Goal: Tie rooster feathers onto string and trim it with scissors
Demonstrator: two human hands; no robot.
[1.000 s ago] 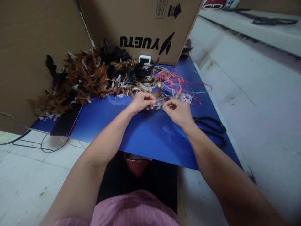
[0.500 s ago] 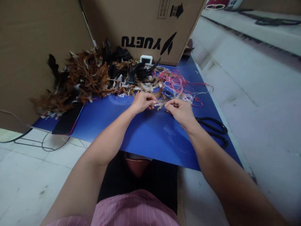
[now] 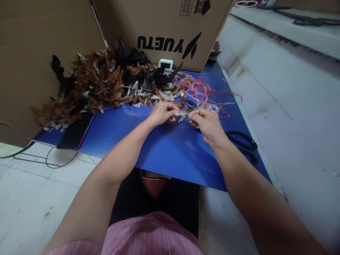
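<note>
Held item: a small bundle of feathers point(image 3: 183, 113), pinched at one end by my left hand point(image 3: 161, 113) and at the other by my right hand point(image 3: 205, 122), fingers closed on it, just above the middle of the blue board point(image 3: 164, 148); whether thread is wound on it I cannot tell. Behind, along the board's far edge: a heap of brown and black feathers point(image 3: 106, 83) and tangled red and white string point(image 3: 202, 94). Near the right edge: black scissors point(image 3: 243, 143). At the left edge: a dark phone point(image 3: 75, 131). Beyond: a cardboard box point(image 3: 159, 28).
</note>
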